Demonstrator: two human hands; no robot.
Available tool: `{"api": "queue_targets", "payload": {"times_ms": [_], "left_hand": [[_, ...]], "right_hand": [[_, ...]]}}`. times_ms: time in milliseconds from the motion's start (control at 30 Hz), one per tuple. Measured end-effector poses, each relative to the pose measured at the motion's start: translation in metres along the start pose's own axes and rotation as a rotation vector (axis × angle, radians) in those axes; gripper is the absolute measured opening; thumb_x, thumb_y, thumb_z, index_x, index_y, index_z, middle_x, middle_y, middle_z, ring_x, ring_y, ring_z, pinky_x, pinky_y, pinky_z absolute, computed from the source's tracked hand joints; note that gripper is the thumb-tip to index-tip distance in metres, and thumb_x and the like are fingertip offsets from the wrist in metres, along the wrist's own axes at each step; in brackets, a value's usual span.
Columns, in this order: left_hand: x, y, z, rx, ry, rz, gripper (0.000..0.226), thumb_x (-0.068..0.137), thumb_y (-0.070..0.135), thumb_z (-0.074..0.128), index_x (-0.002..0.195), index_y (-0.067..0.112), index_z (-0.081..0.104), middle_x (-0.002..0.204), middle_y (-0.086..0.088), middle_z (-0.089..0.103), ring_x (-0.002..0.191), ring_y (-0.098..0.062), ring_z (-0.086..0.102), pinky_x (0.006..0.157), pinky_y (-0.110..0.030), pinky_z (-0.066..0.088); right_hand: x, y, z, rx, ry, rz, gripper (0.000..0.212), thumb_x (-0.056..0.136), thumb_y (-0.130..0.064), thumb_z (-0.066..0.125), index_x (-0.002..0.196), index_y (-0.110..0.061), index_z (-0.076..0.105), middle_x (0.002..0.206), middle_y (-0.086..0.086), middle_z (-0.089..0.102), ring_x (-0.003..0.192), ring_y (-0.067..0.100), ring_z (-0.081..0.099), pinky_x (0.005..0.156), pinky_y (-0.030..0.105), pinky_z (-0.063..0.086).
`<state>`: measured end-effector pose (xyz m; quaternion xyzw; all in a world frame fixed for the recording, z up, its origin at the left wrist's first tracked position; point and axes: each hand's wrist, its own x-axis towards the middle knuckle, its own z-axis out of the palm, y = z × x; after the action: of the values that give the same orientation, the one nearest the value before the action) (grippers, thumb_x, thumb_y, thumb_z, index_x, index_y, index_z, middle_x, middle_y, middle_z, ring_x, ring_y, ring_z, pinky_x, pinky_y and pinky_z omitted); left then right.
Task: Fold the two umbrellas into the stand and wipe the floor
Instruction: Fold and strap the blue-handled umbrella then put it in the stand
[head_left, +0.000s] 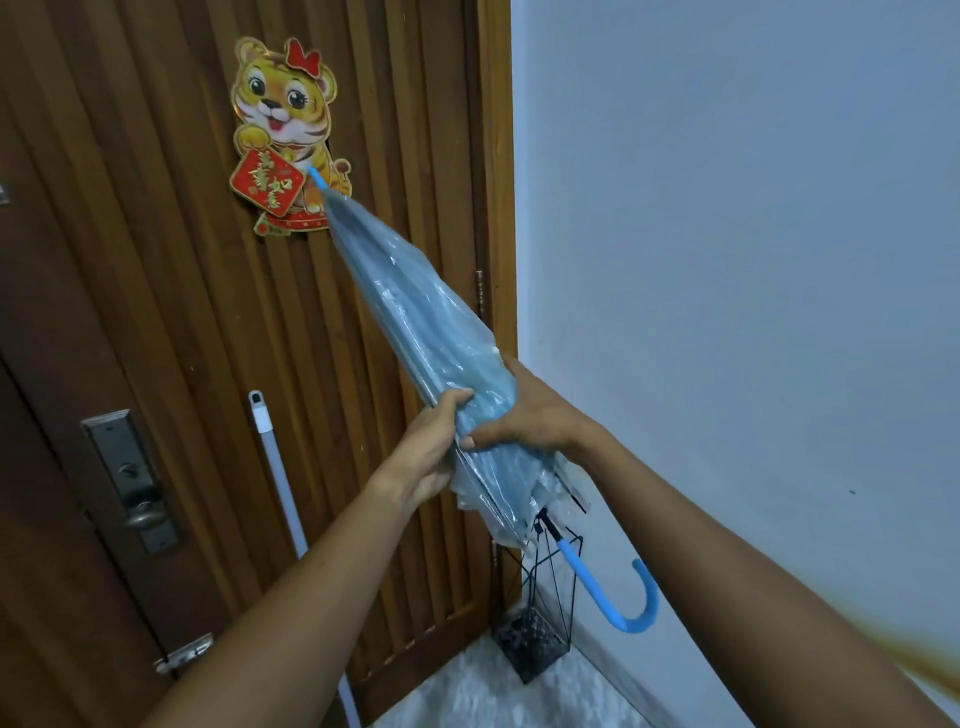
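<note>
A clear umbrella (415, 322) with a blue tip and a blue hooked handle is closed and held slanting in the air, tip up toward the door, handle down to the right. My left hand (434, 441) grips the gathered canopy from the left. My right hand (524, 415) wraps over the same part from the right. Below the handle a black wire umbrella stand (535, 629) sits on the floor in the corner between door and wall. A second umbrella is not in view.
A wooden slatted door (182, 312) with a tiger decoration fills the left. A white mop handle (280, 483) leans against it. A metal lock plate and knob (132, 478) lie at the left. A pale wall (753, 260) is at the right; marbled floor (493, 691) shows below.
</note>
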<state>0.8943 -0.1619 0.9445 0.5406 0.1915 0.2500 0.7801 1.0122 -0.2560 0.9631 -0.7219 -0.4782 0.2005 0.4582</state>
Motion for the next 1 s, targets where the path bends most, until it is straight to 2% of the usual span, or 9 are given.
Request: {"api": "queue_targets", "payload": {"times_ms": [67, 167, 233, 333, 433, 567, 667, 867, 1000], "left_hand": [[-0.001, -0.002, -0.003, 0.162, 0.055, 0.067, 0.025, 0.095, 0.034, 0.059, 0.112, 0.018, 0.069, 0.109, -0.009, 0.076, 0.101, -0.021, 0.072, 0.084, -0.035, 0.059], [-0.001, -0.009, -0.014, 0.759, 0.378, 0.149, 0.068, 0.065, 0.074, 0.069, 0.117, 0.031, 0.060, 0.125, 0.001, 0.058, 0.128, -0.024, 0.042, 0.106, -0.043, 0.038], [-0.013, -0.005, -0.020, 1.086, 0.664, 0.412, 0.085, 0.059, 0.067, 0.073, 0.128, 0.028, 0.041, 0.133, -0.003, 0.039, 0.128, -0.026, 0.030, 0.105, -0.044, 0.031], [-0.021, 0.011, -0.033, 1.674, 0.546, 0.847, 0.107, 0.057, 0.058, 0.075, 0.146, 0.024, 0.026, 0.152, -0.010, 0.024, 0.141, -0.031, 0.019, 0.110, -0.052, 0.022], [-0.012, 0.020, -0.049, 2.204, 0.354, 0.734, 0.117, 0.059, 0.055, 0.079, 0.154, 0.021, 0.019, 0.160, -0.012, 0.025, 0.151, -0.034, 0.009, 0.119, -0.058, 0.006], [-0.006, 0.023, -0.052, 2.205, 0.241, 0.640, 0.068, 0.066, 0.043, 0.078, 0.122, 0.019, 0.047, 0.110, -0.006, 0.067, 0.103, -0.030, 0.064, 0.085, -0.042, 0.048], [-0.007, 0.018, -0.052, 2.215, 0.224, 0.654, 0.041, 0.071, 0.039, 0.072, 0.102, 0.019, 0.053, 0.092, -0.004, 0.070, 0.079, -0.030, 0.069, 0.061, -0.034, 0.044], [-0.005, 0.000, -0.042, 2.166, 0.329, 0.480, 0.028, 0.072, 0.027, 0.071, 0.099, 0.019, 0.068, 0.085, -0.003, 0.070, 0.077, -0.027, 0.068, 0.062, -0.032, 0.047], [0.000, -0.005, -0.047, 2.002, 0.384, 0.299, 0.036, 0.073, 0.023, 0.070, 0.107, 0.014, 0.066, 0.100, -0.009, 0.069, 0.094, -0.034, 0.067, 0.073, -0.037, 0.050]], "right_hand": [[0.002, 0.003, 0.005, -0.119, 0.082, -0.028, 0.077, 0.053, -0.028, 0.091, 0.123, -0.024, 0.059, 0.109, -0.002, 0.071, 0.097, 0.019, 0.069, 0.090, 0.044, 0.058], [0.000, 0.007, 0.005, -0.386, 0.206, -0.010, 0.069, 0.060, -0.032, 0.085, 0.121, -0.027, 0.053, 0.097, -0.006, 0.065, 0.086, 0.020, 0.064, 0.073, 0.033, 0.053], [-0.004, 0.009, 0.000, -0.571, 0.280, -0.029, 0.065, 0.063, -0.034, 0.082, 0.117, -0.032, 0.047, 0.092, -0.006, 0.061, 0.081, 0.021, 0.061, 0.065, 0.030, 0.045], [-0.008, 0.011, -0.010, -0.750, 0.242, -0.104, 0.060, 0.065, -0.035, 0.081, 0.115, -0.033, 0.048, 0.091, -0.007, 0.061, 0.080, 0.019, 0.060, 0.065, 0.030, 0.043], [-0.007, 0.010, -0.013, -0.823, 0.107, -0.214, 0.064, 0.065, -0.036, 0.083, 0.119, -0.034, 0.049, 0.097, -0.011, 0.060, 0.087, 0.015, 0.060, 0.072, 0.030, 0.048], [-0.005, 0.008, -0.009, -0.937, 0.064, -0.307, 0.067, 0.067, -0.037, 0.081, 0.123, -0.035, 0.045, 0.102, -0.011, 0.059, 0.097, 0.017, 0.060, 0.086, 0.039, 0.046], [-0.005, 0.005, -0.010, -0.877, -0.042, -0.255, 0.072, 0.065, -0.054, 0.079, 0.125, -0.041, 0.042, 0.106, -0.016, 0.054, 0.101, 0.013, 0.054, 0.095, 0.045, 0.035], [-0.009, -0.010, -0.009, -0.804, 0.108, -0.325, 0.038, 0.090, -0.060, 0.058, 0.110, -0.031, 0.071, 0.129, -0.009, 0.060, 0.125, 0.011, 0.050, 0.115, 0.054, 0.017], [-0.015, -0.012, -0.008, -0.664, 0.264, -0.498, 0.025, 0.094, -0.039, 0.062, 0.092, -0.019, 0.077, 0.110, -0.005, 0.069, 0.103, 0.010, 0.056, 0.096, 0.039, 0.042]]}}
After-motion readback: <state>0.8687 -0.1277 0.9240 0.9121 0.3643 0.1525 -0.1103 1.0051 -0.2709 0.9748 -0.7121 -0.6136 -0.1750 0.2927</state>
